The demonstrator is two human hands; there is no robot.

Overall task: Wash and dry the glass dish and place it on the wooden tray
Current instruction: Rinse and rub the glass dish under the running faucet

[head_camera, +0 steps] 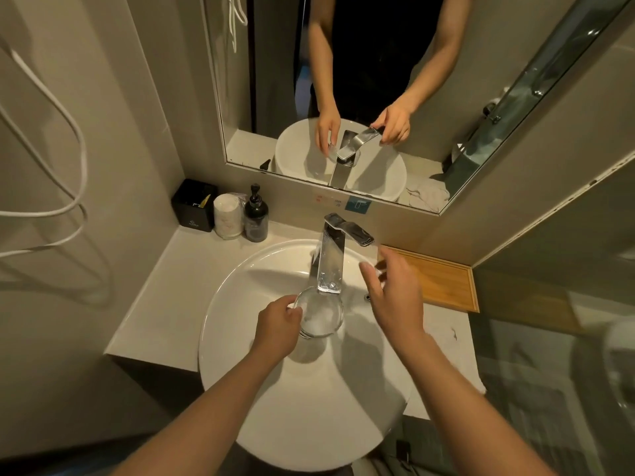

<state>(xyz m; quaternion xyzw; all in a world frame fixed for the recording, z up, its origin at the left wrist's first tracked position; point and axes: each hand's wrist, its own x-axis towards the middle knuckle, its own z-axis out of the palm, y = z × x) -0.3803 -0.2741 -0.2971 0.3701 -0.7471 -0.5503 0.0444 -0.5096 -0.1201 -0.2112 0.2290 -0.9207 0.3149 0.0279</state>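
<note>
A clear round glass dish sits over the white basin, right under the chrome tap spout. White foam or water shows inside it. My left hand grips the dish by its left rim. My right hand hovers to the right of the spout, fingers spread and holding nothing, just below the tap lever. The wooden tray lies on the counter behind my right hand, partly hidden by it.
A black box, a wrapped white cup and a dark pump bottle stand at the counter's back left. A mirror hangs above the tap. White cables loop on the left wall. A white cloth lies at right.
</note>
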